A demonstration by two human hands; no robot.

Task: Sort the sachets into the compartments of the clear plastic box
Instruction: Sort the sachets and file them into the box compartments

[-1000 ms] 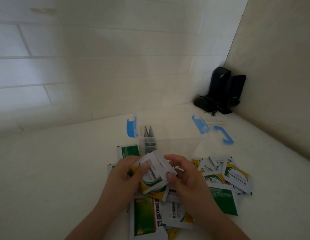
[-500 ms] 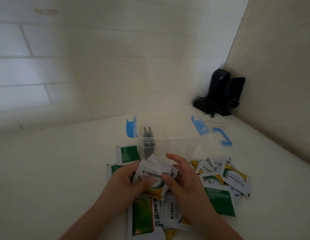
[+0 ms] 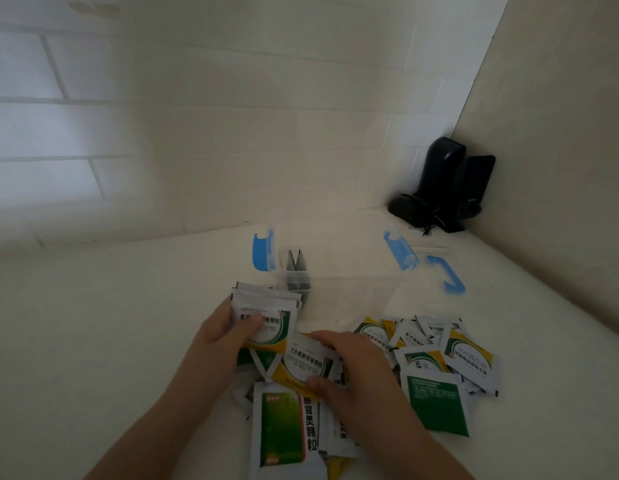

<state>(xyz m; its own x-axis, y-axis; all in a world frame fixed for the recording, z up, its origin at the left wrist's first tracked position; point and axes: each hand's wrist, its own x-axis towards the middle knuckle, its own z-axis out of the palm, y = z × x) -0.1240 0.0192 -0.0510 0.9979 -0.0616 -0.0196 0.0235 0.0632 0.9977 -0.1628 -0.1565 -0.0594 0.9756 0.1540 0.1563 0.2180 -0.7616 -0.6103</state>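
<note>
1. Green-and-white large foil sachet with bold black characters (image 3: 284, 431), lying flat on the pale tabletop (image 3: 93, 341) nearest the viewer, between the two forearms.
2. Right hand (image 3: 353, 372): thumb and fingers pinch a white sachet with a yellow-and-green arc (image 3: 311, 362) that lies on top of the loose heap.
3. Left hand (image 3: 225, 327): fingers curled round a fanned stack of white sachets with the same yellow-and-green print (image 3: 266, 313), held upright just above the heap.
4. Scattered pile of white, yellow and green sachets (image 3: 439, 348) to the right of the hands; a dark green flat sachet (image 3: 436, 403) lies at its near edge.
5. Clear plastic box with blue latches (image 3: 353, 271) just beyond the hands; two dark grey sachets (image 3: 296, 271) stand upright in its left compartment.
6. Clear lid with a blue handle (image 3: 446, 275), flat beside the box on the right.
7. Black device with cables (image 3: 439, 188) in the far corner against the white tiled wall (image 3: 197, 116).
</note>
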